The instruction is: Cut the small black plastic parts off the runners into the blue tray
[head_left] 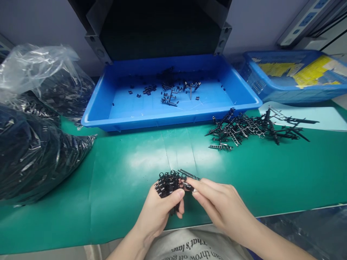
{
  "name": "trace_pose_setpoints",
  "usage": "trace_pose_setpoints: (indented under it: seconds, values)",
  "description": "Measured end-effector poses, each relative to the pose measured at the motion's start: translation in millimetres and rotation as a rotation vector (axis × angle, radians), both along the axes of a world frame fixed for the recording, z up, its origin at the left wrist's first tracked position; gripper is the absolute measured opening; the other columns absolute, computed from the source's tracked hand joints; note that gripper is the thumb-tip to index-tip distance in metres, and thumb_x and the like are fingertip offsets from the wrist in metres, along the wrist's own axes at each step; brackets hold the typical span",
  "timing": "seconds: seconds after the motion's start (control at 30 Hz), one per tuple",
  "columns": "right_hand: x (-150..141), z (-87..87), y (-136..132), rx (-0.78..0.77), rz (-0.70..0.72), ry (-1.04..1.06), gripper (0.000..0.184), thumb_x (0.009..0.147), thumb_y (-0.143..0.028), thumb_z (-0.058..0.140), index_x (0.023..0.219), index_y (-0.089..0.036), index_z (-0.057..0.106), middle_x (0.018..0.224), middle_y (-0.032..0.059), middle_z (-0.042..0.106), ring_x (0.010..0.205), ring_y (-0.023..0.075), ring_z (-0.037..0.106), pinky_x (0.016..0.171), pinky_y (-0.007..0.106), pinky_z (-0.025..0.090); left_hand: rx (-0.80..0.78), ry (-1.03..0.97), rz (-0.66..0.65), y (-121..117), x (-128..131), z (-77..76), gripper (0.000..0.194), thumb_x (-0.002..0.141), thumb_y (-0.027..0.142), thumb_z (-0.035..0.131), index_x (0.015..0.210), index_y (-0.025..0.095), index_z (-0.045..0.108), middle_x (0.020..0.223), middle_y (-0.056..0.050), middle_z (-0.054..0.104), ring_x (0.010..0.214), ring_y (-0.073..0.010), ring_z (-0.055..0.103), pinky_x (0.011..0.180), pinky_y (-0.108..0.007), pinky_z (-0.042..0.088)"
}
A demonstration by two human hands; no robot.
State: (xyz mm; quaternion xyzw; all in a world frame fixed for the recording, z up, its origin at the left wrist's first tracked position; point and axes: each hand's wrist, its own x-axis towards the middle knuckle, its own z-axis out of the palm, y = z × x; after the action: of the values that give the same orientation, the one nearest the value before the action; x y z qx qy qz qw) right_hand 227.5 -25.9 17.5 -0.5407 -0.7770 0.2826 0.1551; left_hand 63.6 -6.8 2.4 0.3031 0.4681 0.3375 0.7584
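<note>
Black parts [168, 184] were held above the green mat [121, 195].
They were clamped by the left hand [162, 207], fingers partly hidden; an indistinct piece [188, 186] was pinched by the right hand [226, 200].

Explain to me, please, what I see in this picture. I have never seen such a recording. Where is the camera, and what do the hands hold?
There is no robot here: these are a person's two bare hands. The only picture comes from a camera worn on the head, looking forward and down. The left hand holds a bunch of black parts; the right hand has its fingertips on a small black piece at its edge. On the green surface are a blue tray with scattered black pieces, a pile of black frames and, at the left, clear bags of dark pieces. A blue basket stands at the far right.
</note>
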Motion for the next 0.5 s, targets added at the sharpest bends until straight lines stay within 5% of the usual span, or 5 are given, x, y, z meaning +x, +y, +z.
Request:
trace_pose_setpoints:
  seconds: [0.5]
  values:
    - [1.2, 0.1, -0.4, -0.008, 0.029, 0.011, 0.036, 0.091, -0.023, 0.030, 0.122, -0.020, 0.049, 0.076, 0.0028, 0.063, 0.060, 0.0163, 0.058, 0.051, 0.027, 0.043, 0.017, -0.017, -0.026, 1.6, 0.7, -1.9, 0.024, 0.070, 0.034, 0.066, 0.068, 0.012, 0.059, 0.042, 0.002, 0.051, 0.040, -0.0100, 0.043, 0.041, -0.021, 0.036]
